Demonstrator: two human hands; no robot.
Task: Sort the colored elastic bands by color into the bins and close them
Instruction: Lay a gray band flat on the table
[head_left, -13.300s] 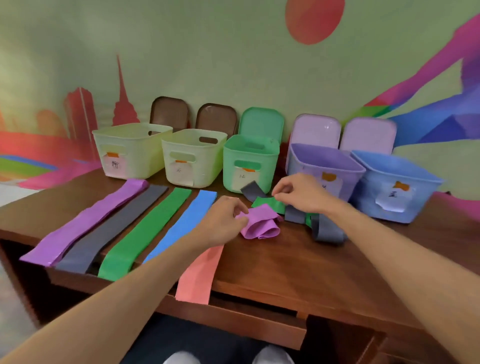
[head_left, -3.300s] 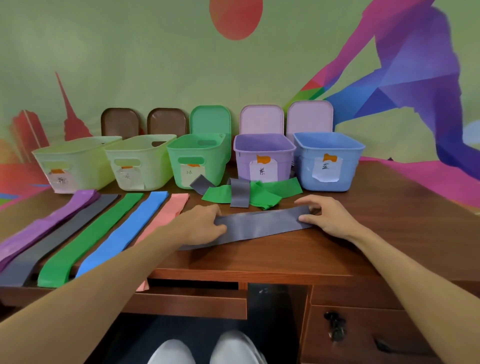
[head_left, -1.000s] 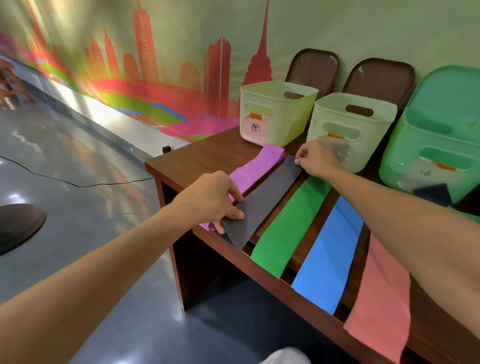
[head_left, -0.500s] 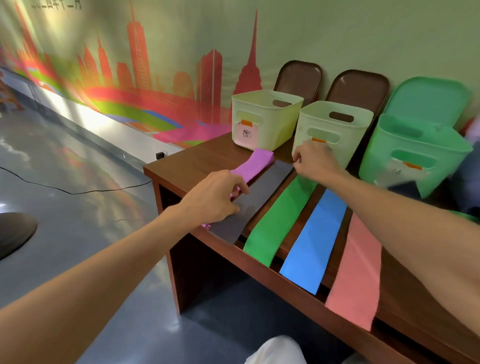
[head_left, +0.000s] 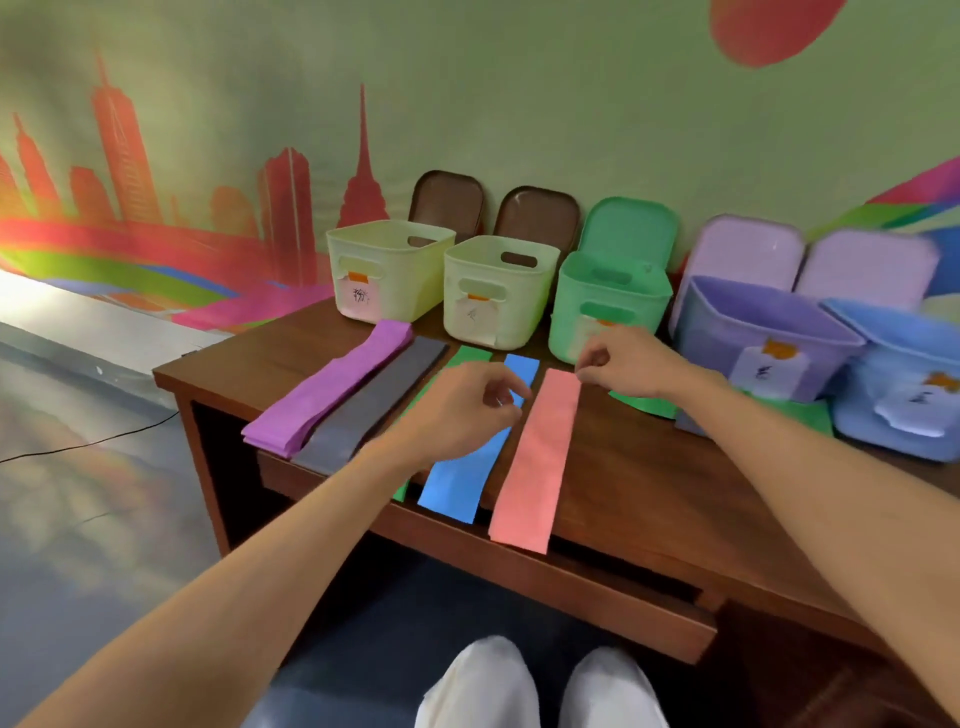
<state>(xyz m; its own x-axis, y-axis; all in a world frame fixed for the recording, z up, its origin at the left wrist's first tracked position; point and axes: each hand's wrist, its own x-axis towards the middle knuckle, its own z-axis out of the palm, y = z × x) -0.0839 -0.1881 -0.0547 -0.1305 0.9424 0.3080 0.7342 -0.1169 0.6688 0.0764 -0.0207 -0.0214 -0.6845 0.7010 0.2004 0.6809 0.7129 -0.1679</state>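
Five flat bands lie side by side on the wooden desk (head_left: 649, 483): purple (head_left: 332, 389), grey (head_left: 369, 405), green (head_left: 470, 356), blue (head_left: 460, 475) and pink (head_left: 545, 457). My left hand (head_left: 462, 410) hovers over the green and blue bands, fingers loosely curled, holding nothing. My right hand (head_left: 626, 366) hovers by the pink band's far end, also empty. More green band material (head_left: 649, 405) lies under my right forearm. Open bins stand behind: two pale yellow (head_left: 384, 270) (head_left: 493, 291), a green bin (head_left: 608, 306), a purple bin (head_left: 753, 338) and a blue bin (head_left: 898, 384).
Lids lean on the wall behind the bins: two brown (head_left: 447, 202) (head_left: 535, 213), one green (head_left: 628, 228), two lilac (head_left: 748, 254) (head_left: 867, 270). The desk's left edge (head_left: 171, 374) drops to a shiny floor with a cable. My shoes (head_left: 540, 686) are below.
Both hands have let go of the grey band, now lying flat beside the purple one, and moved right over the blue and pink bands. The view has swung right.
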